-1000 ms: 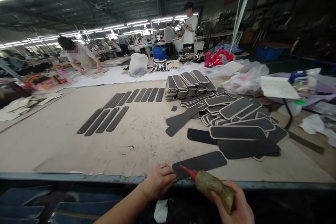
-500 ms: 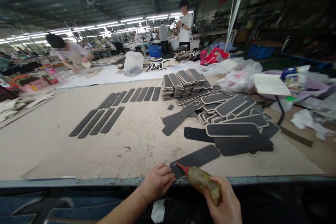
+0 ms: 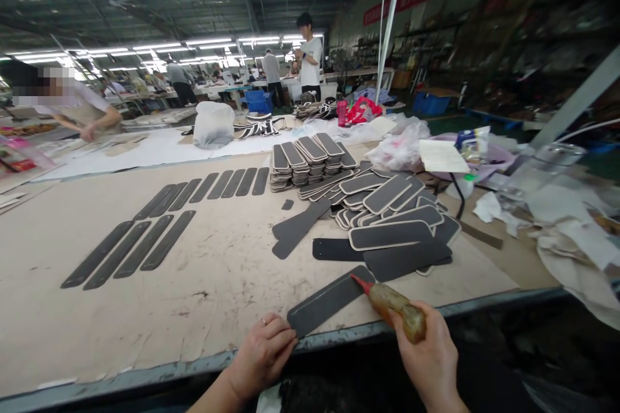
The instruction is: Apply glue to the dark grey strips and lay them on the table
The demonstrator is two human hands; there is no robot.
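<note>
My right hand [image 3: 431, 355] is wrapped round a yellowish, stained glue bottle [image 3: 398, 311] with a red nozzle. The nozzle's tip rests at the far end of a dark grey strip [image 3: 329, 302] lying near the table edge. A thin shiny line runs along the strip's upper long side. My left hand [image 3: 268, 350], with a ring on one finger, is closed at the strip's near left corner, its fingertips gripping it there. Left of this, two rows of similar dark strips [image 3: 167, 242] lie on the table, with faint shiny lines on the front ones.
Pale-edged dark pieces [image 3: 390, 235] are heaped beyond the strip, and neat stacks [image 3: 310, 158] stand behind them. Plastic bags [image 3: 402, 142] and a white card [image 3: 442, 156] lie at the right. A co-worker [image 3: 80, 103] leans over the far left of the table.
My right hand has moved the nozzle up and right along the strip, and a shiny line now trails behind it. My left hand stays at the near end. The view has turned right.
</note>
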